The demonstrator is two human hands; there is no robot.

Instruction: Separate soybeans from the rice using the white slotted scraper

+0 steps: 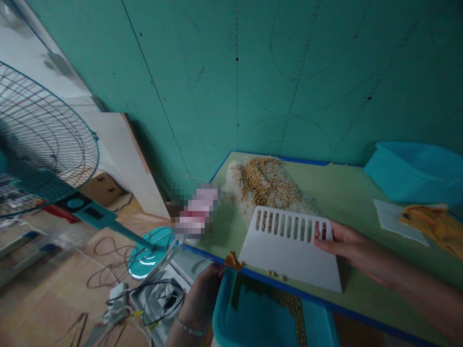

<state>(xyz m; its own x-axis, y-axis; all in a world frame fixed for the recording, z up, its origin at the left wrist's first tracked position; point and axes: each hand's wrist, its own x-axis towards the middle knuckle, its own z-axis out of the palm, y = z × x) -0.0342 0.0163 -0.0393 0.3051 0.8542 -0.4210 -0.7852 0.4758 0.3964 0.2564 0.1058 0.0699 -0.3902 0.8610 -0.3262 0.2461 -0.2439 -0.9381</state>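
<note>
My right hand [345, 241] grips a white slotted plastic scraper [292, 255] by its corner, thumb in front near the end slots. The scraper leans on the green tabletop, its wide edge toward the front. Behind it lies a heap of soybeans [258, 178] mixed with white grains. A few loose beans [277, 275] sit by the table's front edge. My left hand [208, 286] is closed at the left rim of a blue plastic bin [265, 320], its fingertips partly hidden. The bin is held under the table edge and contains some beans.
A blue basin [415, 176] stands at the table's back right, beside a yellow cloth [434, 224] and a white sheet [388, 217]. A green wall [202, 86] rises behind. On the left are a standing fan [43, 140], cables and a power strip [117, 299].
</note>
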